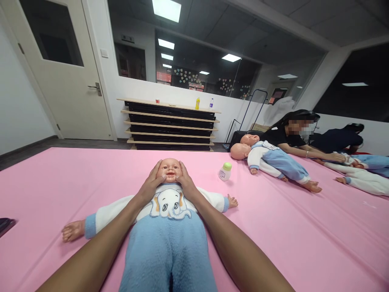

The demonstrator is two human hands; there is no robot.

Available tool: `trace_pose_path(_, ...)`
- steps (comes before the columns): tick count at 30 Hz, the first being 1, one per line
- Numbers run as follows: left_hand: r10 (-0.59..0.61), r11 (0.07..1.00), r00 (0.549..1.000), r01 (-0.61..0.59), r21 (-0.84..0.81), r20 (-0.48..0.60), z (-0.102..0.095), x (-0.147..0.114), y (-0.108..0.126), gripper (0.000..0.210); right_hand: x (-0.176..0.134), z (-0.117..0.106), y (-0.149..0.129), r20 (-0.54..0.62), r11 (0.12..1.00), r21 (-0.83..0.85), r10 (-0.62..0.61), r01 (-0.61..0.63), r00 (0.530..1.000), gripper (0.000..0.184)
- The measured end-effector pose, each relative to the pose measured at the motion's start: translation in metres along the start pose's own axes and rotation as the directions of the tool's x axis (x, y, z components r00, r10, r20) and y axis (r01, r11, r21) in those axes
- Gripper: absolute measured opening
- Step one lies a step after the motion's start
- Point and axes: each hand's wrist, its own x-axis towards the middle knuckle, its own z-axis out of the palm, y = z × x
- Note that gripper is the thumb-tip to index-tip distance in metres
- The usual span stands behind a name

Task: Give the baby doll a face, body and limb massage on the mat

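A baby doll [169, 200] in a white top with an elephant design and blue trousers lies on its back on the pink sheet, arms spread wide. My left hand [152, 182] cups one side of its head, with the thumb by the chin. On the opposite side, my right hand [186, 181] holds the head in the same way, fingers up along the cheek. The doll's face shows between both hands, while its ears are hidden under my fingers. Beside the doll's outstretched arm stands a white bottle with a green cap [225, 172].
More dolls [275, 160] lie to the right on the pink surface [273, 239]. A person in black [288, 134] bends over one there, and another person is behind. A dark object [6, 225] lies at the left edge. Stacked boards [170, 121] stand by the wall.
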Motion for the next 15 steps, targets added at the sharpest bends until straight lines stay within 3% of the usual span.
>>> trace_pose_path(6, 0.009, 0.999, 1.000, -0.009, 0.051, 0.004, 0.001, -0.003, 0.009, 0.081, -0.003, 0.000, -0.004, -0.002, 1.000, 0.009, 0.019, -0.019, 1.000, 0.085)
trace_pose_path(15, -0.021, 1.000, 0.999, 0.020, -0.014, -0.032, 0.002, -0.001, 0.004, 0.075, -0.001, 0.000, -0.004, 0.006, 1.000, 0.014, 0.009, -0.009, 1.000, 0.070)
